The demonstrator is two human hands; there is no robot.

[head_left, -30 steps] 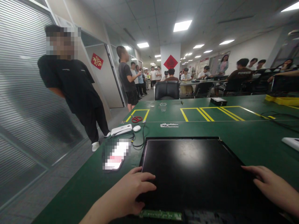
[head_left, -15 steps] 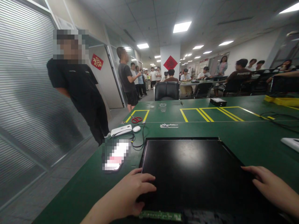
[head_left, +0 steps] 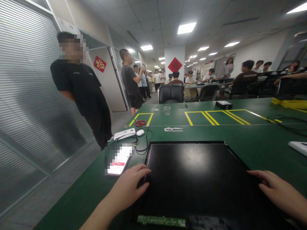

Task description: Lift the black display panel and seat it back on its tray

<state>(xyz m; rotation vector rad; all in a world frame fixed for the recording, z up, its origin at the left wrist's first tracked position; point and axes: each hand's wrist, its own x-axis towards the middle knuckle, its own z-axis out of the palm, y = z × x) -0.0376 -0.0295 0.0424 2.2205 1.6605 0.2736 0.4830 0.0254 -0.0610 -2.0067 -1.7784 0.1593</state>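
Green table [head_left: 216, 134] filled the lower frame. Black panel [head_left: 192, 185] sat on it, lower centre to lower right, lamp glare on its face; green circuit strip [head_left: 161, 221] along its near edge, bottom centre.

Left hand [head_left: 130, 183] at panel's left edge, thumb and forefinger moderately wide, gap visible between. Right hand [head_left: 275, 185] at right edge, forefinger along the rim, thumb just inside; other fingers hidden, couldn't tell if it gripped.

Left of panel: lit phone [head_left: 118, 163], part pixelated. Above it: white device [head_left: 124, 134], small white oval item [head_left: 140, 132], black cable [head_left: 143, 150], red-handled scissors [head_left: 140, 123] by yellow tape [head_left: 191, 118]. Mid-frame: white scraps [head_left: 173, 129], clear cup [head_left: 167, 111]. Further right: black box [head_left: 224, 104], yellow tray [head_left: 289, 103].

Room: slatted glass partition [head_left: 28, 80] at left, person in black [head_left: 83, 86] standing before it. Black chair [head_left: 171, 93] beyond table's far edge, red diamond sign [head_left: 175, 65] on pillar above. People seated at tables upper right; ceiling lights [head_left: 187, 28] on.
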